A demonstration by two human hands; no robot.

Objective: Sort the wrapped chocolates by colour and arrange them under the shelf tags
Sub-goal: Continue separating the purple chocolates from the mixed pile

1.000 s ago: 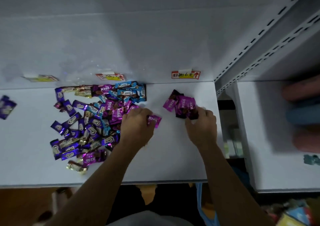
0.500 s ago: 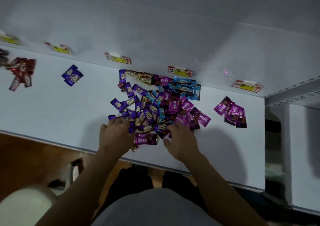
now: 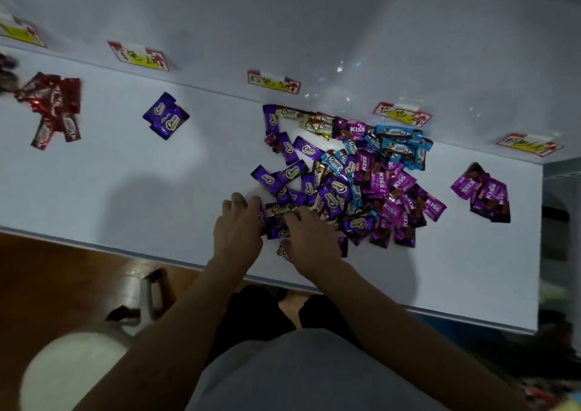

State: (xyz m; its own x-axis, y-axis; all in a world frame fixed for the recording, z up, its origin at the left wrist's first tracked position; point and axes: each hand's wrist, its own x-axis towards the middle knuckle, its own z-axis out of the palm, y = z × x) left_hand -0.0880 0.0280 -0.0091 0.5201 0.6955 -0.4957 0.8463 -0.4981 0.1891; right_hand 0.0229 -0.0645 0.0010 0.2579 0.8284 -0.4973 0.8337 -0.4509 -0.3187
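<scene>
White shelf [image 3: 125,190] with a plain white back wall [image 3: 314,17], and a row of yellow-and-red tags [image 3: 273,82] stuck along the back edge. The big mixed pile [image 3: 345,174] sits right of the middle and runs from the back edge nearly to the front, with purple, magenta, blue and a few gold wrappers all jumbled together. The blue ones [image 3: 399,141] bunch up at the pile's back right and the gold ones [image 3: 314,121] at its back left. Both hands are at the pile's front-left corner, close to the shelf's front edge and just beside each other. The left hand [image 3: 239,225] is knuckles-up, fingers curled down onto purple wrappers at the pile's edge. The right hand [image 3: 309,240] lies over the wrappers with fingers bent, tips on a gold-brown wrapper [image 3: 279,209], and another gold bit pokes out from under its heel. Honestly can't tell if either hand has actually pinched anything or is only touching, since the fingertips are hidden. Already apart from the pile: a red heap [image 3: 52,105] toward the left end, a small purple bunch [image 3: 166,116] between that and the pile, and a magenta heap [image 3: 482,192] at the right end below the last tag. Wooden floor [image 3: 63,269] shows past the front edge.
</scene>
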